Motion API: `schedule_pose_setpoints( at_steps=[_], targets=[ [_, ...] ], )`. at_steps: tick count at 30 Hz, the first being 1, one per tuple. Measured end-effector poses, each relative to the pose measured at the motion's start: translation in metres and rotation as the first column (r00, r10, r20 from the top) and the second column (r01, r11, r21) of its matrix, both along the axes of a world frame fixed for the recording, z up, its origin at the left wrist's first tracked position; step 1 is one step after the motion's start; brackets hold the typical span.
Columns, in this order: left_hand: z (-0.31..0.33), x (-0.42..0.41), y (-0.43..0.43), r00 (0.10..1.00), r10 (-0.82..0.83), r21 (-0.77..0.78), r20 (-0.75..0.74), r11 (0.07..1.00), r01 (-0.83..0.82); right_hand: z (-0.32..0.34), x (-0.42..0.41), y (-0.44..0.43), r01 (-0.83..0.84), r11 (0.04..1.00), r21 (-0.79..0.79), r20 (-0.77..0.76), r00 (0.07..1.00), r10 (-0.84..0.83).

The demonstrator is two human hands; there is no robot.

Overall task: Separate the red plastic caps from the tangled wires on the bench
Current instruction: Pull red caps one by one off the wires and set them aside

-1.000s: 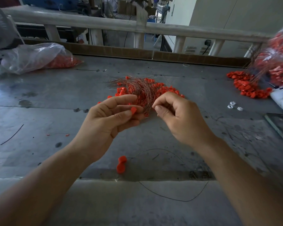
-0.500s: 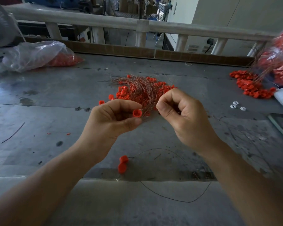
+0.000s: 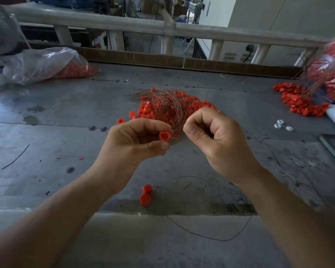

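1. My left hand (image 3: 135, 140) grips one red cap (image 3: 164, 135) between thumb and forefinger. The cap's open mouth faces the right fingers (image 3: 193, 132), and a glint of wire shows inside it.
2. My right hand (image 3: 211, 136) is curled tight, thumb pressed to forefinger. It seems to pinch a thin wire strand (image 3: 179, 130) just beside the cap, though the strand is almost too fine to see.
3. Just beyond both sets of fingers lies the tangle of wires (image 3: 168, 105) on the grey surface (image 3: 66, 117), with many more caps caught in it.
4. I judge the step in hand to be drawing the strand out of the held cap.
5. To do it well, I would keep the left fingers (image 3: 149, 124) on the cap's wall, clear of its mouth. I would pull straight out along the cap's axis, not sideways, so the wire does not kink or snag.
6. Both hands should stay raised above the tangle, so loose strands beyond the fingers do not catch.
7. A pile of loose caps (image 3: 298, 103) lies well to the right of the right fingers.
8. A stray red cap (image 3: 145, 194) lies below the fingers.
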State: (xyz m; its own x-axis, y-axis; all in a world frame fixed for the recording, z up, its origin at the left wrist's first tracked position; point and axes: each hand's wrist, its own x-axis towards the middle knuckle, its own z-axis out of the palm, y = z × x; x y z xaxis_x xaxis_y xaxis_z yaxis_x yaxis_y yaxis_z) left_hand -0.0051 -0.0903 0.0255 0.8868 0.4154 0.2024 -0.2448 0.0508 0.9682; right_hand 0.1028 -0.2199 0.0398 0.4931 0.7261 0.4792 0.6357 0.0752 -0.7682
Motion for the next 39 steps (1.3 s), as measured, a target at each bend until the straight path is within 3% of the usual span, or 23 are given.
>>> schedule_pose_setpoints(
  at_steps=[14,22,39],
  targets=[
    [-0.0012,-0.0002,0.0020,0.999,-0.004,-0.016,0.047,1.000,0.005,-0.0011,-0.0040,-0.0002,0.003,0.999,-0.051,0.051,0.999,0.000],
    [-0.0005,-0.0013,0.0003,0.994,-0.072,-0.146,0.083,0.986,0.083,-0.0004,-0.0013,-0.0004,0.061,0.996,-0.059,0.033,0.998,-0.059],
    [-0.0010,-0.0020,0.0017,0.994,-0.067,-0.096,0.089,0.993,0.075,0.0013,-0.0010,-0.0009,0.079,0.994,-0.078,0.026,0.997,-0.077]
  ],
)
